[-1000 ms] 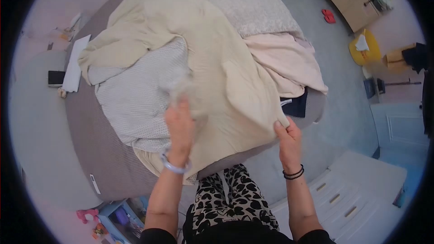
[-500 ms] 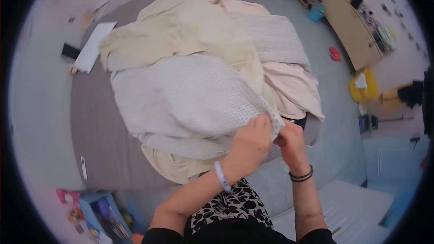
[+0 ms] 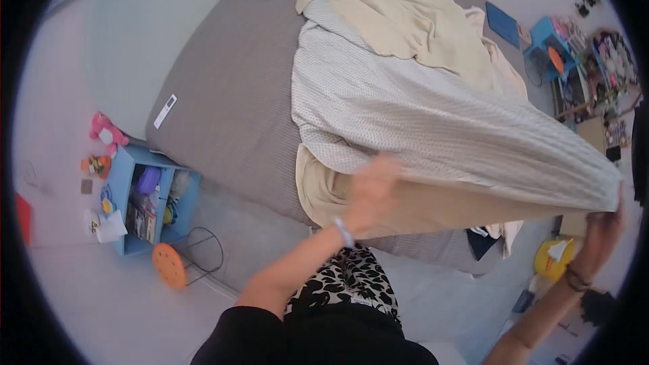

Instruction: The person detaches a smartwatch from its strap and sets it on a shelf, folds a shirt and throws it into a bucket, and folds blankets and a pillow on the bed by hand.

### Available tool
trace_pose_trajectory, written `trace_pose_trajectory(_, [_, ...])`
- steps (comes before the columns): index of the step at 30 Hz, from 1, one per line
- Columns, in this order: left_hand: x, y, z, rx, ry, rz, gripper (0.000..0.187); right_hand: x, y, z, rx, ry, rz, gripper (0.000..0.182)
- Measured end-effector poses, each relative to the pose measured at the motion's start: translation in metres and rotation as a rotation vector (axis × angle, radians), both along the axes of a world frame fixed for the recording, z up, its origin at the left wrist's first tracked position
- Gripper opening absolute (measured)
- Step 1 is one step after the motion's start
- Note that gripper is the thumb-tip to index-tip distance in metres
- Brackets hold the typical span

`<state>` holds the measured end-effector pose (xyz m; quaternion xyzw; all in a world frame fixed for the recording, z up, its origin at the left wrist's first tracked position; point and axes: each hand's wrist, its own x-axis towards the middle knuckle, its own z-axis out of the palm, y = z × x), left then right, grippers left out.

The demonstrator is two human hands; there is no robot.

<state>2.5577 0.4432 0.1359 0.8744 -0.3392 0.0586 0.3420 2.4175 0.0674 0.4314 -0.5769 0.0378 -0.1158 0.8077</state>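
A whitish blanket (image 3: 405, 111) drapes the bed (image 3: 230, 94), blue shelf (image 3: 150, 157) nearby.

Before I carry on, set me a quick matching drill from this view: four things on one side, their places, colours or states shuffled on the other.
1. blanket
2. right hand
3. remote
4. stool

A. lying on the bed
B. orange-topped, beside the blue shelf
C. partly grey, partly beige
D. closed on a stretched-out end of cloth

Pairs: 1-C, 2-D, 3-A, 4-B
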Motion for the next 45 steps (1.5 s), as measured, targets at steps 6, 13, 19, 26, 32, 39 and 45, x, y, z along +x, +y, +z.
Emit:
trace_pose_trajectory(6, [-0.008,0.167,-0.120,0.112,0.577,0.833,0.076,0.032,0.054,0.169,-0.819,-0.124,-0.416,0.030])
trace_pose_trajectory(13, [-0.044,0.148,-0.240,-0.082,0.995,0.872,0.072,0.068,0.084,0.238,-1.379,-0.284,-0.615,0.029])
trace_pose_trajectory(19, [-0.083,0.118,-0.279,-0.465,1.433,0.956,0.030,0.082,0.069,0.246,-1.469,-0.332,-0.631,0.027])
trace_pose_trajectory(26, [-0.012,0.324,-0.119,0.147,0.464,1.037,0.035,0.083,-0.027,0.207,-1.384,-0.408,-0.577,0.026])
trace_pose_trajectory(32, [-0.046,0.485,0.160,-0.950,-0.039,1.242,0.010,0.059,-0.190,0.052,-1.185,-0.325,-0.466,0.026])
trace_pose_trajectory(39, [-0.093,0.533,0.139,-1.352,-0.033,1.318,0.012,-0.064,0.014,-0.027,-0.375,0.059,-0.217,0.034])
trace_pose_trajectory(45, [-0.052,0.428,0.105,-0.711,0.266,1.134,0.027,-0.065,0.204,-0.052,0.176,0.285,0.231,0.027])
